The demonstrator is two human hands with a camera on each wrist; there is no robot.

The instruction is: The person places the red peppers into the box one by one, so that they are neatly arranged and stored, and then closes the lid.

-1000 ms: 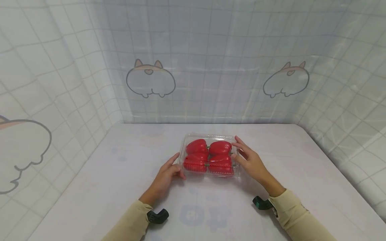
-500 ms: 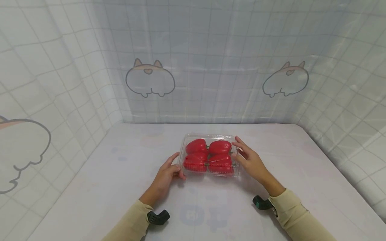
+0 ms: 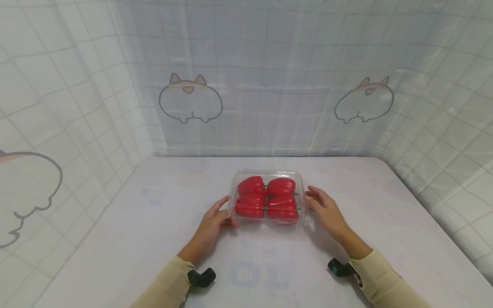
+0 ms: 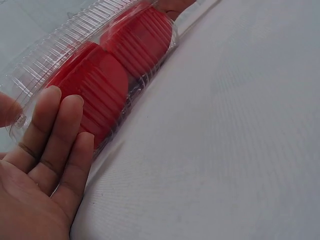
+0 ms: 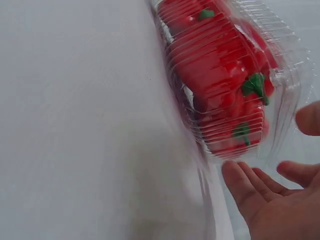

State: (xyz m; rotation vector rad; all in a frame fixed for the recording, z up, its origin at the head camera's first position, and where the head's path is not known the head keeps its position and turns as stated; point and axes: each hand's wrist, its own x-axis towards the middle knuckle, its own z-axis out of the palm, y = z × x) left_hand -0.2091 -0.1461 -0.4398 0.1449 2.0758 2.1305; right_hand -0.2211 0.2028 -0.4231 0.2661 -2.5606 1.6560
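Observation:
A clear plastic clamshell box (image 3: 267,173) with its lid on sits mid-table and holds several red bell peppers (image 3: 281,187). Green stems show through the ribbed wall (image 5: 172,60) in the right wrist view. My left hand (image 3: 209,224) lies along the box's left end. Its fingers (image 4: 65,130) rest nearly straight against the wall, while another fingertip touches the rim at the corner. Just off the right end is my right hand (image 3: 327,214), relaxed and holding nothing; in the right wrist view a small gap shows between its fingertips (image 5: 232,170) and the box.
A white cloth with faint prints covers the table (image 3: 154,248). Behind it hangs a grid-patterned curtain (image 3: 269,98), which also runs down both sides. Each sleeve cuff carries a dark wrist device (image 3: 202,278).
My right hand has moved away from the box's right end, a little toward the right and nearer me. The left hand and the box have hardly shifted.

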